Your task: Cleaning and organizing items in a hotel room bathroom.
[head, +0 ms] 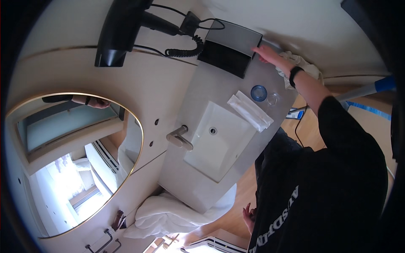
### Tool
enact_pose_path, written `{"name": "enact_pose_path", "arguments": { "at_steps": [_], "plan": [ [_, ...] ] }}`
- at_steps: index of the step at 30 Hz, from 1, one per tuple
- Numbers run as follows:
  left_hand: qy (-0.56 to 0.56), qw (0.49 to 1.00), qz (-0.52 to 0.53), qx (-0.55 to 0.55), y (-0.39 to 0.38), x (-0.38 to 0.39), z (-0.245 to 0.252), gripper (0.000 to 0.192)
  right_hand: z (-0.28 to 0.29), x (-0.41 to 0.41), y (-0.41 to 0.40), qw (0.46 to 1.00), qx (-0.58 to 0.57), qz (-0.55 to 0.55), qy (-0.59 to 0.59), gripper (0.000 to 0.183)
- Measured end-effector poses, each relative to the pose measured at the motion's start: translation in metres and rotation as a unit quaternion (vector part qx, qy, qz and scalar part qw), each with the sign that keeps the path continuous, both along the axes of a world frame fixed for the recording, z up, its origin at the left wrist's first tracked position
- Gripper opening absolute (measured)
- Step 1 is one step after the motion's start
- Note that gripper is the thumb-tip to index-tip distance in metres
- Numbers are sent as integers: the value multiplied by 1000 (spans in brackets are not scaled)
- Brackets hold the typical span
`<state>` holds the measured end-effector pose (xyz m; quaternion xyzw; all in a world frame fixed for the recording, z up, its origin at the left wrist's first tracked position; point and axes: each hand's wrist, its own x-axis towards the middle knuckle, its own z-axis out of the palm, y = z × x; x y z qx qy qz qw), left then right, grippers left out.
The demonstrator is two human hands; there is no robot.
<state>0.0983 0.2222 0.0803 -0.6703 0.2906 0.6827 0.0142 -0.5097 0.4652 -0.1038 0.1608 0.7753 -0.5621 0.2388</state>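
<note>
My right hand [266,53], with a black band on its wrist, has its fingertips at the near edge of a grey and black box [232,41] on the counter; whether they grip it is unclear. Beside the forearm lies a crumpled white cloth [305,67]. A blue round glass dish or cup [258,93], a clear glass [272,99] and white wrapped packets [250,110] lie between the box and the white sink [218,142]. My left hand [249,217] hangs low beside my black shirt, partly hidden by it, fingers apart and seemingly holding nothing.
A black hair dryer [121,31] with a coiled cord hangs on the wall near the box. A metal faucet [180,138] reaches over the sink. A round mirror [141,139] is on the wall. White bedding-like fabric [171,213] bulges below the grey counter [196,189]. A blue-ended pole [364,91] stands behind my right arm.
</note>
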Motion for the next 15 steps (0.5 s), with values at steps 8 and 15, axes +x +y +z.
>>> {"name": "enact_pose_path", "arguments": {
  "at_steps": [8, 15],
  "plan": [
    [-2, 998, -47, 45, -21, 7, -21, 45, 78, 103, -44, 891, 164, 353, 233, 68],
    [13, 999, -35, 28, -52, -8, -16, 50, 94, 128, -82, 809, 314, 449, 212, 68]
  ]
}}
